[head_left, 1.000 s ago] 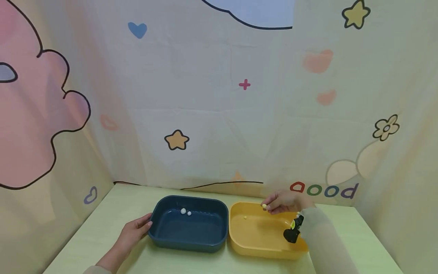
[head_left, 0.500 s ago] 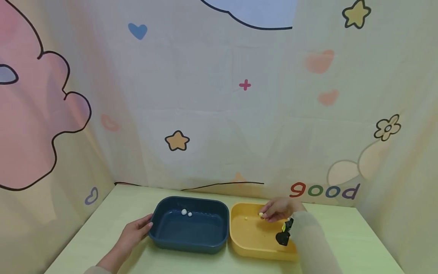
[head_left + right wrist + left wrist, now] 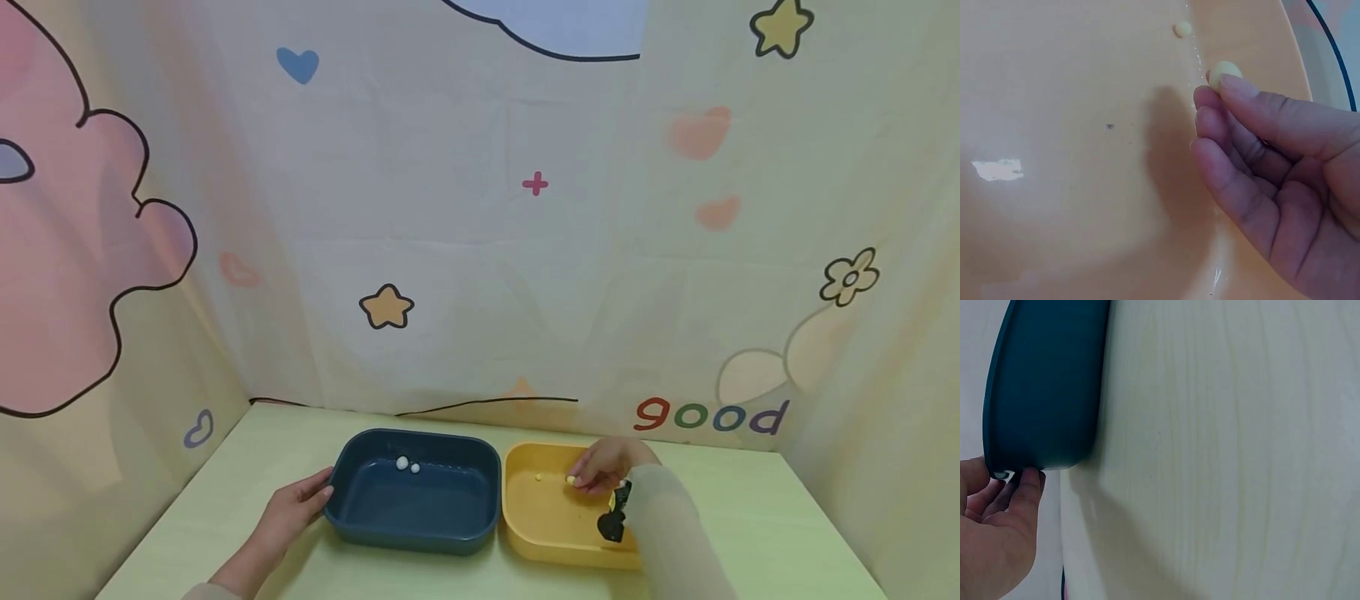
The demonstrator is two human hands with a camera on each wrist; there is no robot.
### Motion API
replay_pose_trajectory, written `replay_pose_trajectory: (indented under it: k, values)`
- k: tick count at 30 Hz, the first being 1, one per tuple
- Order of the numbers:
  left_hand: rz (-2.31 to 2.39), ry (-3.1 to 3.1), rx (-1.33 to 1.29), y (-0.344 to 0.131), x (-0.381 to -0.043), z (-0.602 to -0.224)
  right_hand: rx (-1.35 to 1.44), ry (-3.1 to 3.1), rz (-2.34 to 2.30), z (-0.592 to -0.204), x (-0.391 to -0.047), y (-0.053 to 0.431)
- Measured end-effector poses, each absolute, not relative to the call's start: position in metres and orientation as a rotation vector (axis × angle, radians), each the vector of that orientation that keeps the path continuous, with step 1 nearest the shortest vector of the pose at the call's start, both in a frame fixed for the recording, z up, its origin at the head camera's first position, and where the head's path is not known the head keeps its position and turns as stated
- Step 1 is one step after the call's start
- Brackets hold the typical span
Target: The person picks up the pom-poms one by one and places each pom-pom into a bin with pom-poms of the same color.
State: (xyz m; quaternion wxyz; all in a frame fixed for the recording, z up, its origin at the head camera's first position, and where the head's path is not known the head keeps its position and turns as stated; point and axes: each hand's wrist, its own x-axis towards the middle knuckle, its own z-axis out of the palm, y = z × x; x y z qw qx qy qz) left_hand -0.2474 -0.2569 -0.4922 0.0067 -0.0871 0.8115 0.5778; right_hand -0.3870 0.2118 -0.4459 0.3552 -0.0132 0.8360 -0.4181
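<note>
My left hand (image 3: 294,505) grips the left end of a dark blue basin (image 3: 412,539), its fingers and thumb at the rim, as the left wrist view also shows. Two small white balls (image 3: 402,462) lie inside that basin near the back. Inside the yellow basin (image 3: 551,550), my right hand (image 3: 606,463) pinches a pale yellow ball (image 3: 1229,70) between thumb and forefinger, low over the floor near the back wall. A smaller yellow ball (image 3: 1182,29) rests on the floor a little to the left. The right sleeve hides the basin's right end.
Both basins stand side by side on a pale wood-grain table (image 3: 225,500). A patterned curtain (image 3: 450,250) encloses the back and sides. The black wrist camera (image 3: 612,525) hangs over the yellow basin.
My right hand, with the pale yellow ball pinched in it, has come down and slightly left into the yellow basin. The left hand stays at the blue basin.
</note>
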Motion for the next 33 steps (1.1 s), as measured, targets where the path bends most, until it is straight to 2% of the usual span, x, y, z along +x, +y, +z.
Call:
replay_pose_trajectory:
  k: [13, 33]
  values:
    - [1.826, 2.528, -0.271, -0.257, -0.247, -0.493, -0.104, 2.044, -1.029, -0.448, -0.38, 0.207]
    - [1.826, 2.532, -0.277, -0.257, -0.247, -0.493, 0.007, 2.077, -1.094, -0.462, -0.381, 0.208]
